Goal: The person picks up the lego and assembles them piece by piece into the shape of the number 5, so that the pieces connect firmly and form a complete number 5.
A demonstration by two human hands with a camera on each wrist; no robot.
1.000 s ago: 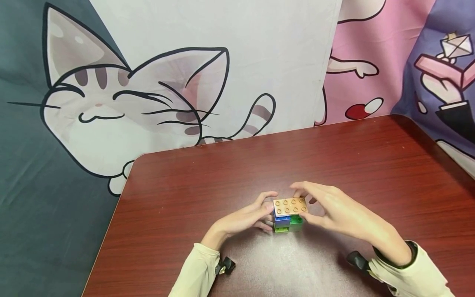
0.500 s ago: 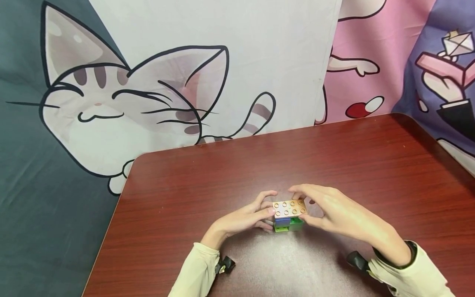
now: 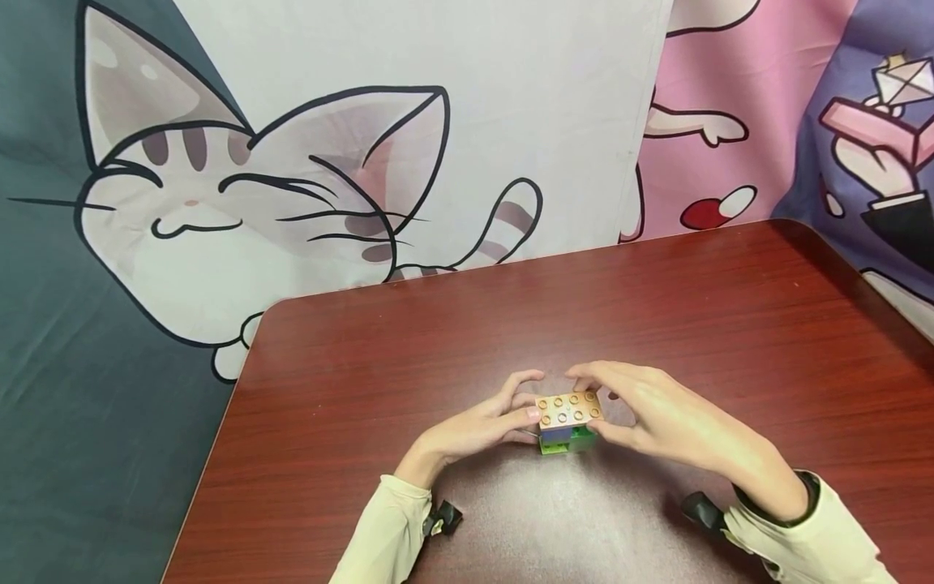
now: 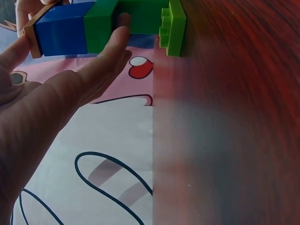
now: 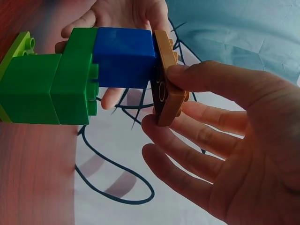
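Note:
A small stack of toy building bricks stands on the table in front of me. Its base is a lime-green plate [image 4: 176, 30], and green bricks [image 5: 71, 96] rise from it. Above them sits a blue brick [image 5: 124, 56], topped by an orange-brown studded plate [image 3: 569, 411], which leans at a slant in the right wrist view. My right hand [image 3: 649, 410] pinches this plate at its right end, thumb on the near side and fingers behind. With loosely extended fingers, my left hand [image 3: 467, 430] touches the stack's left side; its thumb rests on the plate's left end.
The stack stands on a reddish-brown wooden table [image 3: 409, 349]. Black wrist devices [image 3: 445, 519] sit under both sleeves. Behind the far table edge hangs a cloth [image 3: 511, 97] printed with a cartoon cat.
The orange-brown plate has shifted slightly left and towards me over the blue brick. My left thumb has moved onto its left end. The right hand keeps its pinch.

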